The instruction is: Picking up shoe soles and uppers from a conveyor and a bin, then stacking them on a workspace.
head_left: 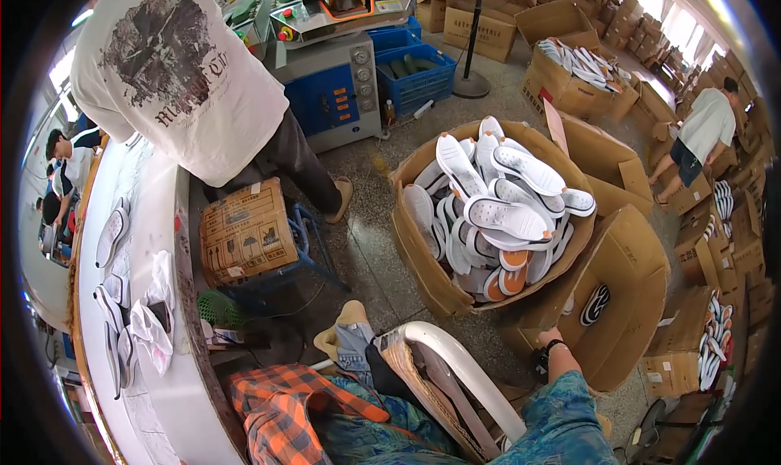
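Note:
My right hand [551,336], with a dark band on the wrist, reaches forward to the left edge of an open cardboard box [630,261]. Its fingers are mostly hidden, so whether they grip anything does not show. Just beyond the hand, a small pale piece [568,305] shows against the box wall. Inside that box lie a few nested shoe soles [595,305], white with dark edges. Directly behind it, a bigger carton [427,266] is heaped with white soles [508,215], some with orange patches. My left hand is out of the picture.
At left runs a white worktable [175,408] bearing several soles [112,235] and a crumpled white cloth [153,323]. A person [179,74] stands beside a stool topped with a carton [248,233]. A curved white bar [468,355] rises close before me. Another person [704,127] bends among boxes at right.

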Demonstrator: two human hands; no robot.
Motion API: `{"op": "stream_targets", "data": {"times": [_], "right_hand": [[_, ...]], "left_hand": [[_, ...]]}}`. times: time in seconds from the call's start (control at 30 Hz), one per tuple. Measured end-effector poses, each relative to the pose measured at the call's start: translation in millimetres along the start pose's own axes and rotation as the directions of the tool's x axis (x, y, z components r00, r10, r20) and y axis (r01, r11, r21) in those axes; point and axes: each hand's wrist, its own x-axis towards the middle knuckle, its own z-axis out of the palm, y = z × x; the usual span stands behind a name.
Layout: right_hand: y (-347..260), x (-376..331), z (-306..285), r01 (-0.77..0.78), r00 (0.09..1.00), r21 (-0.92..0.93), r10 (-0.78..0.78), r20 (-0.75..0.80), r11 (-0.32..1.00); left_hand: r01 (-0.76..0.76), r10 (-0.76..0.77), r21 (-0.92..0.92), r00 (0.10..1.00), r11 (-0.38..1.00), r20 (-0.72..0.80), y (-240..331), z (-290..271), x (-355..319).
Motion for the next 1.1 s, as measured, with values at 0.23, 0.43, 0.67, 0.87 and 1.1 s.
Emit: {"op": "stream_targets", "data": {"times": [0.23, 0.43, 0.67, 0.87, 1.1], "right_hand": [[46.4, 59.3, 50.1, 0.267, 0.929, -0.166, -0.207, 0.308, 0.949], [7.3, -12.8, 73.7, 0.498, 0.791, -0.186, -0.356, 0.497, 0.847], [-52.2, -20.1, 40.2, 0.396, 0.604, 0.253, -0.458, 0.652, 0.883], [-122.0, -69.4, -54.5, 0.732, 0.681, -0.106, -0.723, 0.112, 0.673], [-137.3, -52.3, -31.5, 0.65, 0.757, -0.167, -0.651, 0.054, 0.742]], "left_hand": [[0.13, -0.124, -0.2, 0.991, 0.971, 0.04, -19.5, 9.5, -4.8], [0.045, -0.042, -0.13, 0.999, 0.99, 0.026, -56.4, 8.1, 21.8], [-0.054, 0.049, -0.166, 0.998, 0.985, -0.039, -31.7, 13.3, 2.5], [0.065, -0.063, -0.063, 0.997, 0.996, 0.041, 19.3, 5.8, -62.3], [-0.055, 0.06, 0.132, 0.998, 0.99, -0.033, 47.7, 0.4, -90.6]]}}
